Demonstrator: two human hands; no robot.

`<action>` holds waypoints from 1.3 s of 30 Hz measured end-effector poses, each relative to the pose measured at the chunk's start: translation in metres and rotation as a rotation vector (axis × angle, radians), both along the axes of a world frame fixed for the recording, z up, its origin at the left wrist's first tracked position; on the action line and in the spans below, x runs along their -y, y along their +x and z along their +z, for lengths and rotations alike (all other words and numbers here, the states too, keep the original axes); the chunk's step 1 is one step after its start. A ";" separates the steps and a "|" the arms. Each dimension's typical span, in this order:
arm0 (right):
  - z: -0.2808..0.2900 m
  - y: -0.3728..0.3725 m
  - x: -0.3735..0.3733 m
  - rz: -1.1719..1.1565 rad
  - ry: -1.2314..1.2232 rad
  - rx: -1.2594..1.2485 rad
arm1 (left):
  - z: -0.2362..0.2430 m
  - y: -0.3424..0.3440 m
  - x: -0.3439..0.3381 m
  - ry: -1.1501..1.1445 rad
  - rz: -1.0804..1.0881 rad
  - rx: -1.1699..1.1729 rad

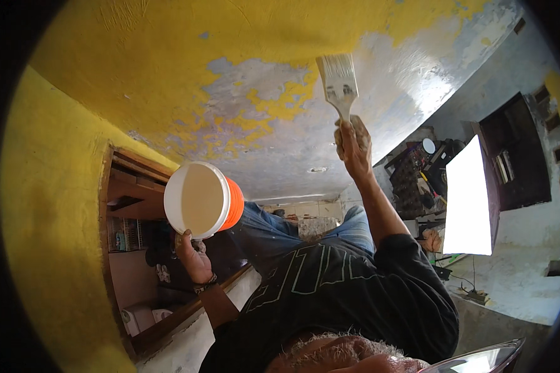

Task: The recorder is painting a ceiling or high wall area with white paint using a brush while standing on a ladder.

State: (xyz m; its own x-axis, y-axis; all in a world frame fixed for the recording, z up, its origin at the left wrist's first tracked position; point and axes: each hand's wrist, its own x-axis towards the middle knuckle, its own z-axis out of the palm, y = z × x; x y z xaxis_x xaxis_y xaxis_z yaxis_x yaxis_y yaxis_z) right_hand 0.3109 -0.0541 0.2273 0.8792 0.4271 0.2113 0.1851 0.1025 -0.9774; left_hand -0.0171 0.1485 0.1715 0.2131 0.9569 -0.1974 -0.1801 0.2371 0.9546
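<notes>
My right hand (354, 144) is closed round the handle of a wide paintbrush (341, 87), raised so that its pale, paint-coated bristles meet the wall (280, 146). The bristles lie where yellow paint borders a whitish-grey patch. Lower and to the left, my left hand (196, 258) grips the rim of an orange bucket (234, 204) with a white lip. Tilted toward the view, the bucket shows pale cream paint (203, 199) inside. Flaking yellow paint edges the bare patches between bucket and brush.
A wooden-framed opening (109, 186) with shelves and stored items lies left of the bucket. On the right are a bright white panel (470, 202), a dark recessed opening (516, 155) and a cluttered dark area (417, 177). My jeans-clad legs (267, 227) show below the wall.
</notes>
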 end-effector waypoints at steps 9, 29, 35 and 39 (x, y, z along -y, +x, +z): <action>-0.217 -0.004 -0.009 -0.095 -0.609 0.680 | -0.002 -0.014 -0.003 0.034 0.046 -0.007; -0.196 0.007 -0.058 -0.366 -0.482 1.320 | 0.004 -0.013 0.003 -0.007 0.148 0.016; -0.216 -0.048 -0.009 0.315 -0.473 0.635 | -0.006 -0.033 -0.003 -0.028 0.173 -0.040; -0.197 -0.057 0.003 0.342 -0.407 -0.009 | -0.014 -0.040 -0.003 0.036 0.198 -0.053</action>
State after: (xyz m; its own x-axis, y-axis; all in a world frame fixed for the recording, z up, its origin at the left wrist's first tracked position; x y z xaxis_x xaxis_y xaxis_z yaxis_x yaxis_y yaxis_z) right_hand 0.2541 -0.0570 0.0303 0.6760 0.7359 -0.0384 0.1989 -0.2324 -0.9521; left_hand -0.0568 0.1514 0.1579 0.0101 0.9857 -0.1681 -0.1694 0.1674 0.9712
